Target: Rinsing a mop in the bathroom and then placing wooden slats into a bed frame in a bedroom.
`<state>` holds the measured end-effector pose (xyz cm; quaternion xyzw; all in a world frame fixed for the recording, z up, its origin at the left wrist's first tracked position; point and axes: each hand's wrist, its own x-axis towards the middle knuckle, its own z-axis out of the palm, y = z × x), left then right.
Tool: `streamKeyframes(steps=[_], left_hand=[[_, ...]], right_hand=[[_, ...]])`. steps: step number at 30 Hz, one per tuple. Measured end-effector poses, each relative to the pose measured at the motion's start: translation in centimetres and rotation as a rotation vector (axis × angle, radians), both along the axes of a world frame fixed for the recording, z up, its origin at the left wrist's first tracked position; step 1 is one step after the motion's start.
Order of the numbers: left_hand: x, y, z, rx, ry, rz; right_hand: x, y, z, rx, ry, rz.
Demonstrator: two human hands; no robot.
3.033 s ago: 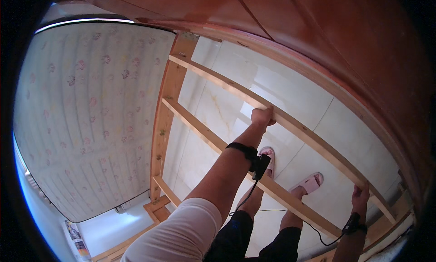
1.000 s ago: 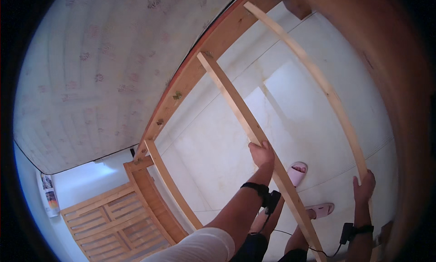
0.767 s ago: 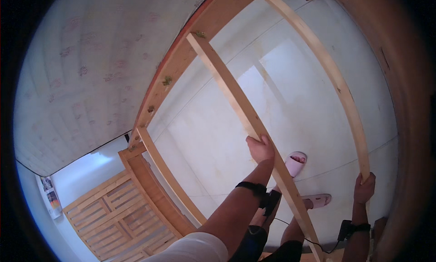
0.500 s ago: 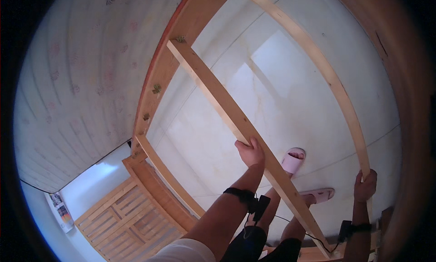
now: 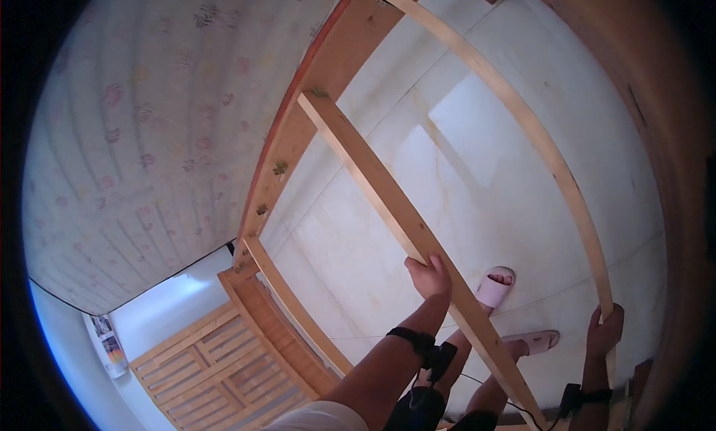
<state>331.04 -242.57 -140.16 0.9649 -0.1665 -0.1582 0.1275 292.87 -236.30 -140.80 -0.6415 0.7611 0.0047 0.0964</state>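
My left hand (image 5: 432,278) is closed around the near half of a thick wooden crossbeam (image 5: 384,196), thumb on top. The beam's far end meets the bed frame's side rail (image 5: 294,144) at a metal bracket. At the right, my right hand (image 5: 605,331) grips the near part of a thinner wooden slat (image 5: 556,158). That slat looks bowed in this wide view, and its far end rests at the same side rail. Further brackets (image 5: 280,167) sit along the rail. Each of my wrists carries a strap with a small black box.
A flowered mattress (image 5: 164,151) leans up along the left. Another slat (image 5: 298,300) runs beside the slatted wooden bed end (image 5: 227,367) at lower left. My feet, in a pink slipper (image 5: 494,291) and its mate (image 5: 538,342), stand on the pale tiled floor (image 5: 418,162) inside the frame.
The whole scene has shifted right and down in the picture, as my head view moved. Both hands keep their grips on the beam and the slat.
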Motion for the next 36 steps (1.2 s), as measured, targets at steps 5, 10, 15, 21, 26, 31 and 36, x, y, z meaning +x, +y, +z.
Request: streamKeyframes(steps=[5, 10, 15, 21, 26, 31, 36], left_hand=[[-2.1, 0.4, -1.5, 0.061, 0.039, 0.008], [3.2, 1.2, -2.1, 0.186, -0.1, -0.07], [-0.8, 0.6, -2.3, -0.044, 0.037, 0.013], [-0.2, 0.3, -1.1, -0.124, 0.216, 0.079], [3.5, 5.6, -1.2, -0.535, 0.854, 0.075], [-0.4, 16.7, -2.8, -0.453, 1.57, 0.187], [-5.1, 16.7, 0.4, -0.452, 1.503, 0.354]], right_hand=[[-2.0, -0.1, 0.8, -0.001, 0.015, 0.004], [2.4, -1.0, -0.5, 0.001, -0.033, 0.031], [-0.8, -1.5, 0.5, -0.036, -0.05, 0.068], [-0.4, -0.9, 2.9, -0.054, -0.245, 0.114], [4.3, 9.6, 5.4, 0.638, -0.834, -0.039], [8.5, 19.5, 4.6, 0.711, -0.879, 0.161], [9.4, 22.2, 4.0, 0.742, -0.907, 0.099]])
